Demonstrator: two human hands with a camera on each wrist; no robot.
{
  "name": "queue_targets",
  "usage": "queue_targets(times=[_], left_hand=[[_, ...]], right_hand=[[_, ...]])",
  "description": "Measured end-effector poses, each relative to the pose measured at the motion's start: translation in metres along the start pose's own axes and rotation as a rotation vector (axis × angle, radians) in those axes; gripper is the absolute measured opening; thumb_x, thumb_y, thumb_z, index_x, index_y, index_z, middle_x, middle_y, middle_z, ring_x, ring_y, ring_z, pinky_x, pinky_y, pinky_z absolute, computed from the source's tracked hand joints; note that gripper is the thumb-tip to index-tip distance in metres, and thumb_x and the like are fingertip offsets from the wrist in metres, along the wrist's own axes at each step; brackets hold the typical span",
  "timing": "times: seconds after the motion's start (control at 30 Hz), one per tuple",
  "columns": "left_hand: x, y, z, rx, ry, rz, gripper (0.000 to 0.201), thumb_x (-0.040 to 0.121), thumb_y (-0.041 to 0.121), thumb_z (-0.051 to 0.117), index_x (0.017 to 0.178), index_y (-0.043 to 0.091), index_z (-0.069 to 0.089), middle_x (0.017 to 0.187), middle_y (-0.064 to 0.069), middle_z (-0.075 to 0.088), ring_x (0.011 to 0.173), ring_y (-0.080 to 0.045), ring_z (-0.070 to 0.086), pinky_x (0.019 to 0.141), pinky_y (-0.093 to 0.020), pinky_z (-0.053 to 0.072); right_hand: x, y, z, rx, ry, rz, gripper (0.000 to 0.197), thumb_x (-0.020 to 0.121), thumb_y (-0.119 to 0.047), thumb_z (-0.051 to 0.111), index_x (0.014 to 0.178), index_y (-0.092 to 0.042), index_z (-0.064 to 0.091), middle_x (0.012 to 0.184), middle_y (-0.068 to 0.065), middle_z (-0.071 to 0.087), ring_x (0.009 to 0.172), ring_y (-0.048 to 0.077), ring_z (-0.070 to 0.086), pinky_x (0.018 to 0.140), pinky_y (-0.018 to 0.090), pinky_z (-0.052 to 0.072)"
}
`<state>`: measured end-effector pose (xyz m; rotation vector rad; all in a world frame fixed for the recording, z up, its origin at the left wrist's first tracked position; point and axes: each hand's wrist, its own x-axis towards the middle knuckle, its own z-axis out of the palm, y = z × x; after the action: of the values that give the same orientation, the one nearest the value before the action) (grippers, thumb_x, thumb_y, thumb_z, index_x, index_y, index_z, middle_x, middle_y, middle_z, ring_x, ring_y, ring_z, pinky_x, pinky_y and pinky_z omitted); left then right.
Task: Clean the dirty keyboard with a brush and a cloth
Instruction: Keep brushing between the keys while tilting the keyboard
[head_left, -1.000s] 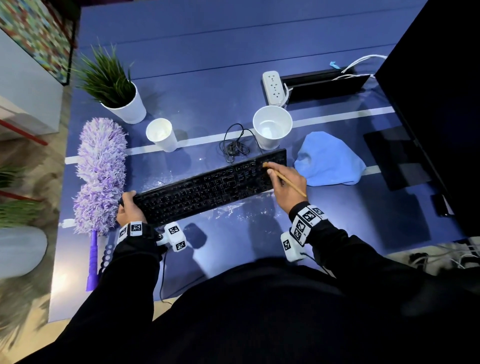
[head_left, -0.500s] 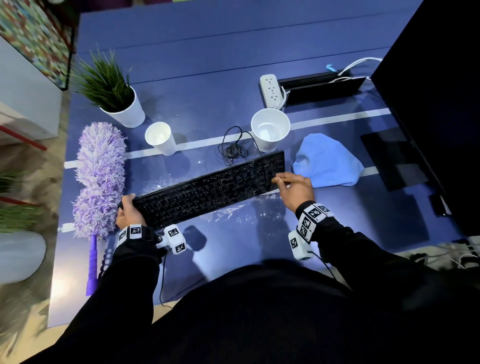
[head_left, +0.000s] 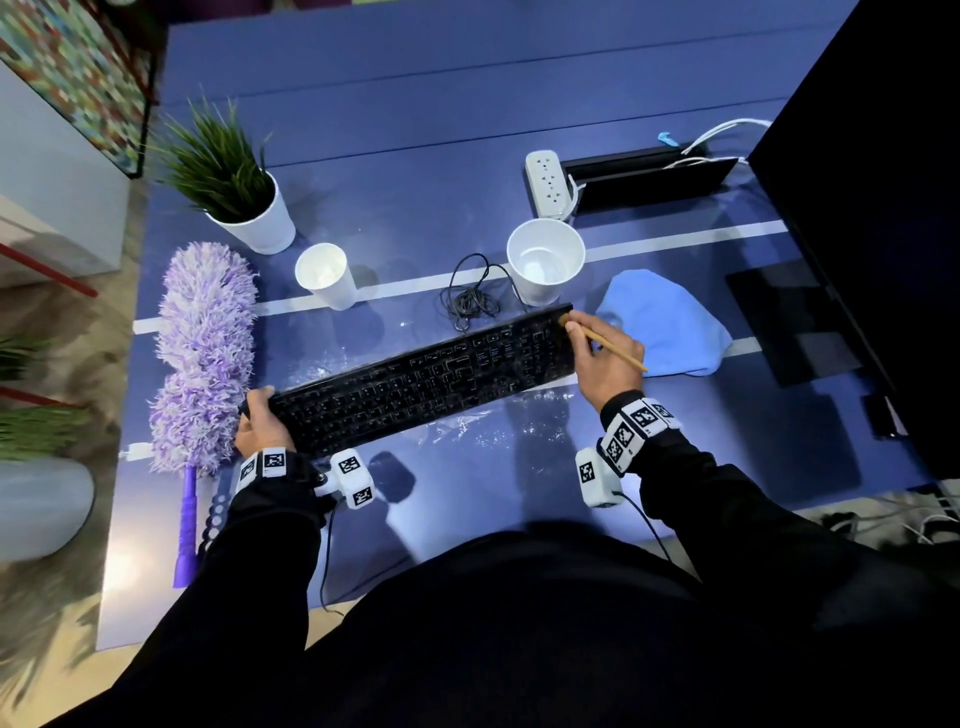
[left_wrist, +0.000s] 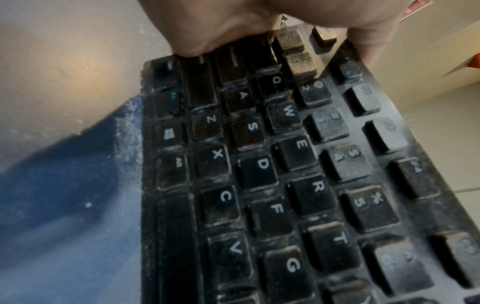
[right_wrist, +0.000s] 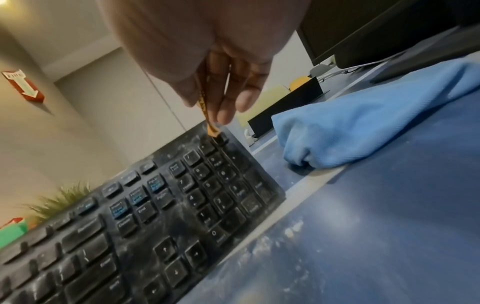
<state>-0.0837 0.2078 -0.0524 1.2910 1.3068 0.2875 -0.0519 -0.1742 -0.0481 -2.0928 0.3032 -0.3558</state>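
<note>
The dusty black plastic keyboard (head_left: 423, 379) lies slantwise on the blue table (head_left: 415, 156); the left hand (head_left: 260, 423) clasps its near-left end, fingers curled over the edge; the right hand (head_left: 605, 364) pinches a thin wooden-handled brush (head_left: 613, 349), its tip on the far-right corner keys; a crumpled light-blue cloth (head_left: 670, 322) sits just beyond that hand.

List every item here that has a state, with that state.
Keyboard: dusty, left end gripped by left hand.
Brush: held in right hand, tip at keyboard's far right corner.
Cloth: crumpled, unused.
Large cup: upright.
Small cup: upright.
Duster: lying flat.
</note>
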Motion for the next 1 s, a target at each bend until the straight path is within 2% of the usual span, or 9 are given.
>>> queue_targets(times=[0.13,0.27,0.37,0.43,0.57,0.7,0.8,0.93,1.0], left_hand=[[-0.003,0.001,0.0,0.017,-0.001,0.011,0.042,0.064,0.048,0.067,0.086,0.012,0.066,0.08,-0.001,0.055,0.07,-0.018,0.047,0.06,-0.028,0.035],[-0.003,0.001,0.0,0.02,-0.011,0.02,0.042,0.066,0.049,0.066,0.087,0.013,0.066,0.083,-0.002,0.054,0.075,-0.017,0.048,0.063,-0.029,0.036],[-0.003,0.0,-0.001,0.07,-0.011,0.02,0.035,0.078,0.045,0.064,0.091,0.013,0.065,0.088,-0.004,0.053,0.078,-0.017,0.046,0.054,-0.024,0.033],[-0.003,0.0,-0.001,0.078,-0.011,0.019,0.033,0.079,0.045,0.063,0.091,0.014,0.064,0.089,-0.004,0.053,0.079,-0.016,0.046,0.051,-0.022,0.033],[-0.007,0.002,-0.001,0.102,-0.019,0.005,0.035,0.078,0.046,0.063,0.091,0.012,0.063,0.089,-0.004,0.052,0.077,-0.018,0.045,0.055,-0.026,0.033],[-0.007,0.004,-0.002,0.108,-0.016,0.014,0.036,0.078,0.046,0.063,0.089,0.012,0.062,0.087,-0.004,0.052,0.068,-0.018,0.044,0.051,-0.024,0.031],[-0.01,0.004,-0.003,0.114,-0.018,0.004,0.037,0.077,0.046,0.063,0.089,0.011,0.062,0.087,-0.004,0.052,0.06,-0.015,0.043,0.05,-0.024,0.031],[-0.01,0.004,-0.004,0.111,-0.013,0.007,0.039,0.076,0.048,0.063,0.09,0.011,0.062,0.087,-0.004,0.052,0.075,-0.019,0.045,0.056,-0.028,0.032],[-0.009,0.004,-0.004,0.111,-0.006,0.006,0.038,0.076,0.047,0.063,0.088,0.011,0.06,0.086,-0.004,0.051,0.068,-0.02,0.044,0.053,-0.027,0.031]], right_hand=[[0.001,0.008,0.003,-0.136,-0.095,0.001,0.018,0.092,-0.026,0.061,0.1,-0.02,0.076,0.095,-0.003,0.075,0.084,0.01,0.068,0.083,0.014,0.049],[-0.011,0.028,0.006,-0.316,-0.231,0.064,0.021,0.092,-0.023,0.058,0.089,-0.016,0.077,0.101,0.0,0.074,0.095,0.018,0.068,0.092,0.029,0.051],[-0.015,0.017,0.0,-0.191,-0.121,0.031,0.016,0.093,-0.021,0.061,0.097,-0.016,0.075,0.09,-0.008,0.071,0.081,0.004,0.061,0.078,-0.001,0.038],[-0.015,0.017,0.0,-0.179,-0.124,0.025,0.017,0.093,-0.02,0.061,0.099,-0.014,0.075,0.089,-0.009,0.068,0.081,0.0,0.059,0.075,-0.007,0.031],[-0.021,0.032,0.003,-0.277,-0.253,0.111,0.019,0.092,-0.02,0.061,0.092,-0.008,0.076,0.1,0.005,0.074,0.095,0.018,0.068,0.092,0.019,0.047],[-0.023,0.026,0.003,-0.177,-0.135,0.06,0.017,0.092,-0.023,0.062,0.101,-0.017,0.075,0.094,-0.005,0.072,0.087,0.008,0.063,0.082,0.012,0.046],[-0.022,0.033,0.002,-0.306,-0.25,0.104,0.017,0.091,-0.026,0.061,0.092,-0.018,0.076,0.1,0.0,0.074,0.09,0.019,0.068,0.085,0.029,0.055],[-0.017,0.024,-0.003,-0.204,-0.109,0.074,0.016,0.092,-0.023,0.061,0.097,-0.017,0.075,0.091,-0.01,0.072,0.083,0.003,0.062,0.081,0.003,0.042],[-0.013,0.029,-0.001,-0.209,-0.147,0.105,0.016,0.092,-0.023,0.061,0.093,-0.018,0.076,0.094,-0.006,0.074,0.088,0.011,0.067,0.088,0.018,0.05]])
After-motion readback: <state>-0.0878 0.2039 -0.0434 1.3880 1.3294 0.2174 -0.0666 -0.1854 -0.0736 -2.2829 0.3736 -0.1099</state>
